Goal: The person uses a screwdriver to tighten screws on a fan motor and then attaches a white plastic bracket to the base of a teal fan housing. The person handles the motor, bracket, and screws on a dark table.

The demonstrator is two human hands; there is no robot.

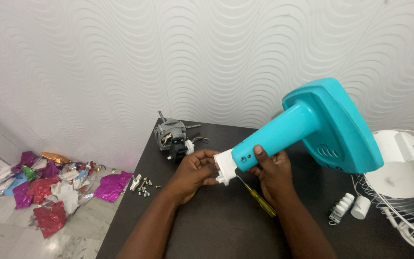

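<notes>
A dark table [207,230] is seen from above, its near stretch bare between two forearms, its left edge falling away to a pale floor. Above the table's middle, a turquoise fan stand [307,129] is held tilted, its flat base raised to the right and its round neck slanting down to a white fitting [225,167]. The left hand [192,173] is closed around that white fitting; the right hand [271,171] is gripped on the neck just beside it, thumb on top. A yellow-handled screwdriver [259,199] lies beneath the right hand. Loose screws [143,186] sit near the left edge. Farther back a grey motor [172,135] stands against the wavy white wall. A white wire grille [398,201] overhangs the right side.
</notes>
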